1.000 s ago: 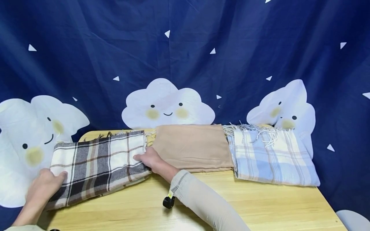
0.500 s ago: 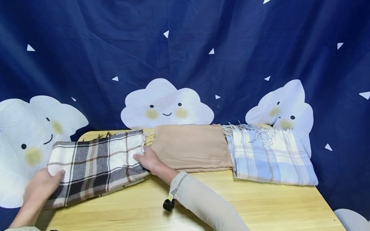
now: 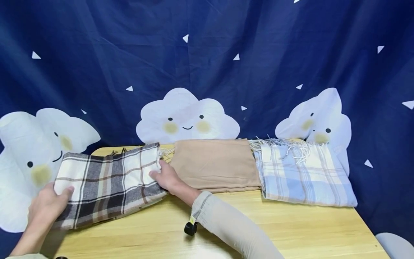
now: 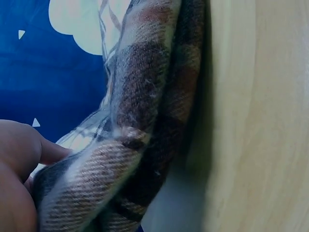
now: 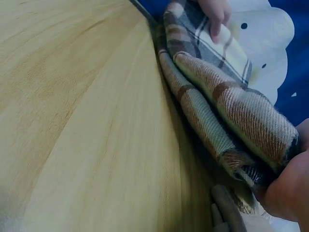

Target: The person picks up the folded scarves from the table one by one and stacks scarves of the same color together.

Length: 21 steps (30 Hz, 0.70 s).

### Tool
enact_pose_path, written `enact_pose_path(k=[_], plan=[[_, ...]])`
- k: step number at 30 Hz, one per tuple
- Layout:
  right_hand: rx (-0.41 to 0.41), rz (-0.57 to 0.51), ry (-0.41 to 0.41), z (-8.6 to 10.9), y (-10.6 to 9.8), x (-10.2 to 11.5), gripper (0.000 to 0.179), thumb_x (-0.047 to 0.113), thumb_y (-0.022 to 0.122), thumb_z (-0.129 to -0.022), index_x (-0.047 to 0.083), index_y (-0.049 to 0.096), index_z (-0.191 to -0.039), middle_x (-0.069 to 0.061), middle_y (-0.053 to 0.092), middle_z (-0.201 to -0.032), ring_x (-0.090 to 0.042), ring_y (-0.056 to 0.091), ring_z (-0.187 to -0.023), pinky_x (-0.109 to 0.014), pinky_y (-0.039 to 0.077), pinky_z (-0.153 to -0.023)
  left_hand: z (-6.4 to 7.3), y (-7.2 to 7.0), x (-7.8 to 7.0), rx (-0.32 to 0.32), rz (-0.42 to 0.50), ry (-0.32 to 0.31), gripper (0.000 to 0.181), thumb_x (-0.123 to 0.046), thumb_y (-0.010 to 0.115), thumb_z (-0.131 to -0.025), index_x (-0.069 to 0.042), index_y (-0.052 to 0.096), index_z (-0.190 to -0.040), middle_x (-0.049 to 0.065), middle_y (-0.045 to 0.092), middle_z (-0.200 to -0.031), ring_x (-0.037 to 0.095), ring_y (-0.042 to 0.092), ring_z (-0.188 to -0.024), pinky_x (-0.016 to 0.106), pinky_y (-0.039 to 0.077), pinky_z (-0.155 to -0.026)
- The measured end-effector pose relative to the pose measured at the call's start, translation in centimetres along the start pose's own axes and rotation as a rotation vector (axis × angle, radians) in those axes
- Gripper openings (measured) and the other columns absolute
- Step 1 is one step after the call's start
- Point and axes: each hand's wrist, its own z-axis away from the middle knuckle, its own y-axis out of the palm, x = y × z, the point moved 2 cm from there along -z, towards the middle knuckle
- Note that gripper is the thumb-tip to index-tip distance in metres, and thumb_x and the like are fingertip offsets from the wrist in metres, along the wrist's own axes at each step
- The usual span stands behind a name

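Note:
A folded black, white and brown plaid scarf [image 3: 106,183] lies at the left end of the wooden table. My left hand [image 3: 48,203] grips its left end, thumb on top and the other fingers hidden beneath. At the scarf's right end my right hand [image 3: 167,177] holds the edge in the same way, thumb over the cloth. In the left wrist view the thick folded layers of the scarf [image 4: 140,96] show from the side. The right wrist view shows the front folds of the scarf [image 5: 231,101] stacked in rolled layers close over the wood.
Right of the plaid scarf lies a folded tan scarf [image 3: 213,163], close to my right hand. Beyond it is a folded light blue and white checked scarf [image 3: 304,180] with fringe at the back. The table [image 3: 226,216] backs onto a dark blue curtain [image 3: 213,72] with cloud prints.
The plaid scarf's left end has risen and shifted slightly away from me, with my left hand moving along with it. My right hand has hardly moved; the other two scarves lie still.

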Motion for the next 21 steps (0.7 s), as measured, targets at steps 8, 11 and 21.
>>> enact_pose_path(k=[8, 11, 21], plan=[[-0.012, -0.003, -0.029, 0.0, -1.2, 0.0, 0.068, 0.027, 0.068, -0.1, 0.008, 0.039, -0.159, -0.013, 0.048, -0.161, -0.03, 0.05, -0.146, -0.044, 0.042, -0.122, 0.1, -0.4, -0.9, -0.033, 0.033, 0.02, 0.075, -0.041, 0.05, -0.105, 0.019, 0.032, -0.147, 0.05, 0.047, -0.127, 0.067, 0.051, -0.104, 0.066, 0.046, -0.077], [-0.008, -0.006, -0.038, -0.1, -1.7, 0.0, 0.068, 0.028, 0.067, -0.101, 0.008, 0.039, -0.159, -0.013, 0.047, -0.162, -0.031, 0.05, -0.146, -0.045, 0.041, -0.122, 0.1, -0.5, -1.1, -0.044, 0.043, 0.029, 0.076, -0.041, 0.05, -0.105, 0.02, 0.032, -0.147, 0.05, 0.048, -0.125, 0.067, 0.052, -0.104, 0.067, 0.046, -0.078], [0.006, -0.055, -0.068, -0.2, -3.5, 0.1, 0.069, 0.025, 0.068, -0.1, 0.006, 0.038, -0.16, -0.012, 0.044, -0.164, -0.031, 0.045, -0.15, -0.046, 0.037, -0.125, 0.1, -0.8, -2.2, -0.069, 0.096, 0.066, 0.07, -0.036, 0.051, -0.106, 0.021, 0.036, -0.144, 0.05, 0.051, -0.122, 0.063, 0.052, -0.101, 0.068, 0.043, -0.081]])
